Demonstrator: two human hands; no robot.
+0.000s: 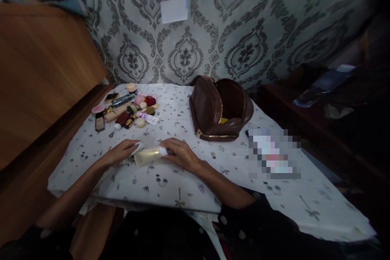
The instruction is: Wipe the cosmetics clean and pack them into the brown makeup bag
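Note:
A pale yellow, see-through squeeze tube (pixel 148 156) with a white cap lies sideways just above the patterned tablecloth, close to the near edge. My right hand (pixel 182 154) is closed around its capped end. At the tube's other end is my left hand (pixel 123 151), its fingers pinching a small white piece (pixel 138 147) that looks like a wipe or tissue. Beyond my right hand stands a brown leather toiletry bag (pixel 206 107), unzipped with its mouth gaping; something yellow shows inside.
Several cosmetics sit in a cluster at the back left, among them a pink-white tube (pixel 148 118), a clear green bottle (pixel 122 100) and a small jar (pixel 131 87). A blurred-out flat object (pixel 272 154) lies at the right. A wooden cabinet (pixel 45 65) borders the left side.

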